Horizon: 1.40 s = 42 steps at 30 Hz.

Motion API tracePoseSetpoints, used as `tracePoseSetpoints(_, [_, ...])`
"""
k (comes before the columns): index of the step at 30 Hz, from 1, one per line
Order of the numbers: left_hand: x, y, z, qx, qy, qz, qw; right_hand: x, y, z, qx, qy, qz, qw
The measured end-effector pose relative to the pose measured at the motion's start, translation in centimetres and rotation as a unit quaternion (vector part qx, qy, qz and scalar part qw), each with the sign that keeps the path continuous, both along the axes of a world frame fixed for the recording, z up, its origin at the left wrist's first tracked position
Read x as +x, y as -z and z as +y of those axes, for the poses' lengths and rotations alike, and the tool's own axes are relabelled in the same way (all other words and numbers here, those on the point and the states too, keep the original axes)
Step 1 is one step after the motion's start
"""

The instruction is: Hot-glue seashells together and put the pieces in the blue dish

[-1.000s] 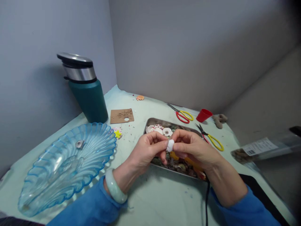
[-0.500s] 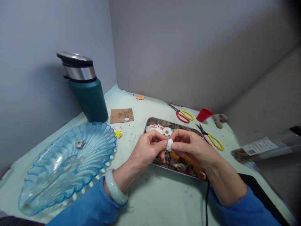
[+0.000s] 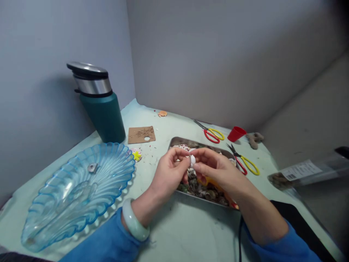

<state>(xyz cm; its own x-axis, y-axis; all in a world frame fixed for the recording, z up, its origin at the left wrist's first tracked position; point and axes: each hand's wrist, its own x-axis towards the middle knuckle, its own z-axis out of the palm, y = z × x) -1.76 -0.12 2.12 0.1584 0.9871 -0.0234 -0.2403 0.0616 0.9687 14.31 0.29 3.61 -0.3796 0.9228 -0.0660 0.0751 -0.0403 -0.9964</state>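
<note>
Between the fingertips of both hands is a small white rounded piece [image 3: 193, 160], perhaps a shell; its exact kind is hard to make out. My left hand [image 3: 170, 173] pinches its left side with thumb and fingers. On the other side, my right hand [image 3: 222, 169] grips it the same way. Both hands hover over a metal tray [image 3: 176, 141] filled with brown, green and white bits that look like shells. A yellow-orange thing [image 3: 211, 182] lies in the tray, partly covered by my right hand.
To the left stand a blue scalloped glass dish [image 3: 109, 174] and a teal bottle [image 3: 105, 116]. Behind lies a brown card [image 3: 141, 134]. On the right are two pairs of scissors [image 3: 214, 134], a red cup [image 3: 236, 134] and a clear package [image 3: 300, 171]. A black cable [image 3: 240, 236] runs along the front.
My hands have shifted slightly left and up with the white piece, which is now turned to show a narrower side. More of the tray's contents show beneath them.
</note>
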Motion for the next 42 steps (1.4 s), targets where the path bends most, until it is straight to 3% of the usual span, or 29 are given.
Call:
tracePoseSetpoints(4, [0.2, 0.3, -0.1, 0.017, -0.017, 0.005, 1.000, -0.2, 0.1, 0.0, 0.015, 0.007, -0.009, 1.000])
tracePoseSetpoints(12, [0.3, 0.3, 0.0, 0.020, -0.043, 0.015, 0.999, -0.9, 0.8, -0.5, 0.136, 0.015, -0.088, 0.987])
tracePoseSetpoints(18, [0.0, -0.1, -0.1, 0.016, -0.037, -0.013, 0.999, -0.7, -0.5, -0.7, 0.090, 0.016, -0.080, 0.993])
tracePoseSetpoints(23, [-0.1, -0.2, 0.0, 0.004, -0.023, 0.027, 0.999, -0.1, -0.6, -0.6, 0.048, 0.002, -0.054, 0.997])
tracePoseSetpoints(27, [0.1, -0.1, 0.1, 0.002, -0.005, 0.050, 0.999, 0.2, -0.8, -0.5, 0.053, -0.007, -0.061, 0.997])
tracePoseSetpoints(33, [-0.1, -0.1, 0.0, -0.024, 0.006, 0.009, 1.000, 0.4, -1.3, -0.6, 0.051, -0.016, -0.078, 0.996])
tracePoseSetpoints(42, [0.0, 0.0, -0.1, -0.009, 0.006, -0.072, 0.997, -0.2, -1.0, -0.8, 0.090, 0.051, -0.072, 0.992])
